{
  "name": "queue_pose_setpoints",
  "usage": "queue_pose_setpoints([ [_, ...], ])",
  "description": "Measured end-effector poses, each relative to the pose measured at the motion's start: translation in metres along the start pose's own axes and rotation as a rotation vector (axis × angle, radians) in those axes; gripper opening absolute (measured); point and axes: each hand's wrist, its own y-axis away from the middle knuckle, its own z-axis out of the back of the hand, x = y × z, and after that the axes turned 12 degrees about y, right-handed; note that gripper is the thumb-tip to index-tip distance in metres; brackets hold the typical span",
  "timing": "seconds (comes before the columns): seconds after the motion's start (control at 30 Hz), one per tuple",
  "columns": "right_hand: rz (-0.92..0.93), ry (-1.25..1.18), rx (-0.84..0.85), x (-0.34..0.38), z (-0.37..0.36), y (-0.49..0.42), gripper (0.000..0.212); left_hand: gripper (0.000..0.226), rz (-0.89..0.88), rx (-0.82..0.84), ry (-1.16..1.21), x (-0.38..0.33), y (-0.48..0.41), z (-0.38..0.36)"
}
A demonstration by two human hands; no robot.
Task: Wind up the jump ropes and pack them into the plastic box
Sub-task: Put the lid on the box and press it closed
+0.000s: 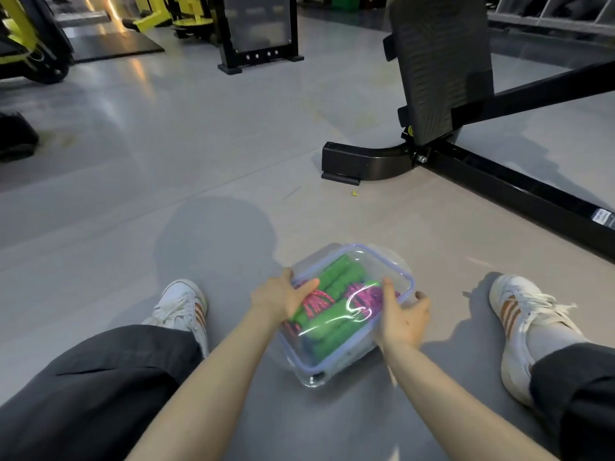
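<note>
A clear plastic box (309, 367) with a pale blue-rimmed lid lies on the grey floor between my legs. Through the lid I see wound jump ropes (336, 314) with green handles and pink and purple cord. My left hand (283, 296) presses on the lid's left edge, thumb on top. On the box's right side rests my right hand (401, 316), thumb on the lid and fingers curled round the edge.
My legs in dark trousers and white sneakers (184, 309) (519, 314) flank the box. A black gym machine base (366, 163) and its frame run across the right. Yellow and black machines (30, 38) stand far left, a black stand (259, 31) at the back.
</note>
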Motion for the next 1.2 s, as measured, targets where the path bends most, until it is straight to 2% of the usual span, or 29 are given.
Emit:
queue_pose_setpoints([
  [0.13,0.111,0.0,-0.002,-0.007,0.018,0.003,0.075,0.076,0.021,0.1,0.045,-0.002,0.031,-0.029],
  [0.2,0.196,0.118,0.033,-0.005,0.031,-0.004,0.066,0.075,0.03,0.147,0.141,0.002,0.041,-0.037],
  [0.27,0.248,0.241,0.095,-0.002,0.037,-0.01,0.059,0.073,0.019,0.138,0.261,0.004,0.047,-0.041],
  [0.33,0.265,0.291,0.143,-0.001,0.038,-0.012,0.062,0.074,-0.043,0.106,0.414,0.003,0.05,-0.042],
  [0.5,0.286,0.305,0.136,-0.008,0.041,-0.006,0.068,0.091,-0.151,0.109,0.588,-0.009,0.049,-0.046],
  [0.67,0.303,0.33,0.119,-0.009,0.037,-0.011,0.066,0.079,-0.134,0.095,0.751,-0.013,0.045,-0.052],
  [0.77,0.3,0.33,0.128,-0.013,0.032,-0.011,0.066,0.079,-0.126,0.096,0.765,-0.009,0.042,-0.053],
  [1.0,0.255,0.295,0.135,-0.018,0.031,-0.013,0.064,0.098,-0.098,0.045,0.735,-0.007,0.037,-0.06],
  [1.2,0.247,0.387,0.125,-0.015,0.031,-0.012,0.064,0.103,-0.103,0.079,0.766,-0.002,0.027,-0.068],
])
